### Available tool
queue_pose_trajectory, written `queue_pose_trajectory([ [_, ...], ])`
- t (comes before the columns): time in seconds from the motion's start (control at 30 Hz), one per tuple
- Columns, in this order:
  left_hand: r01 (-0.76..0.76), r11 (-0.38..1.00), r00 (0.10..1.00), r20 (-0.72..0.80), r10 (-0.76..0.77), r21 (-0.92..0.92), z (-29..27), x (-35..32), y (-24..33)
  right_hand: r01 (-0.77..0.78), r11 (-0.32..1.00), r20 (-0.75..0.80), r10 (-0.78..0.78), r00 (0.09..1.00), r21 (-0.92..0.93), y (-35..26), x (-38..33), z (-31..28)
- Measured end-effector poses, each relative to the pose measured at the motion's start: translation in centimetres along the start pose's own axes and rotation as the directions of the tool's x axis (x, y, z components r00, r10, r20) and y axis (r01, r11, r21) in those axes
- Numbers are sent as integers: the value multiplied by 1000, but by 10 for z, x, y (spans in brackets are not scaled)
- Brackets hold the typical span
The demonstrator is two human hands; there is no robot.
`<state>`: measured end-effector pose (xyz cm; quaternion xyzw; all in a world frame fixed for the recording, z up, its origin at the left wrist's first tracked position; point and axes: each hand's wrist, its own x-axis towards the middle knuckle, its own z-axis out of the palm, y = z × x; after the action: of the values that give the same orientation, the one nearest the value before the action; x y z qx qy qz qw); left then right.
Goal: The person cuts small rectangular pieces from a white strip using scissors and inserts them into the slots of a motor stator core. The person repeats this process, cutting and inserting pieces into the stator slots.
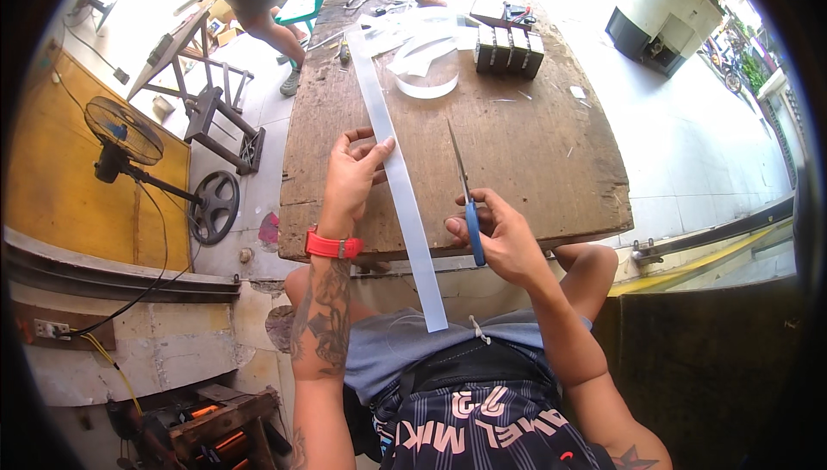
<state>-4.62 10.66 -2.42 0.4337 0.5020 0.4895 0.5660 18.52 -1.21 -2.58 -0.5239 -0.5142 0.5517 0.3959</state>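
A long, narrow strip of whitish translucent plastic sheet (pixel 415 242) runs from the far part of the table down past its near edge, over my lap. My left hand (pixel 357 168) pinches it near the middle, thumb on top and fingers beneath. In my right hand (pixel 504 233) is a pair of scissors (pixel 473 227) with blue handles. Their blades point away from me, look closed together, and stand to the right of the strip without touching it.
On the wooden table (pixel 534 160) lie white offcuts (pixel 422 52), a curled strip (pixel 428 91), a row of dark blocks (pixel 508 50) and loose tools. A standing fan (pixel 125 131) is at left. Another person (pixel 250 13) stands beyond the table's far left side.
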Motion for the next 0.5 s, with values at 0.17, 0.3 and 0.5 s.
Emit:
queue_pose_trajectory([
  [0.17,-23,998,999,43,26,-61,7,-21,8,-20,984,16,17,1000,177,14,-17,29],
  [0.3,-28,960,997,55,45,-280,15,-45,0,-177,901,179,113,977,395,27,-31,37],
  [0.5,27,574,966,170,197,-818,0,-42,13,-422,617,454,115,883,664,36,-48,28],
])
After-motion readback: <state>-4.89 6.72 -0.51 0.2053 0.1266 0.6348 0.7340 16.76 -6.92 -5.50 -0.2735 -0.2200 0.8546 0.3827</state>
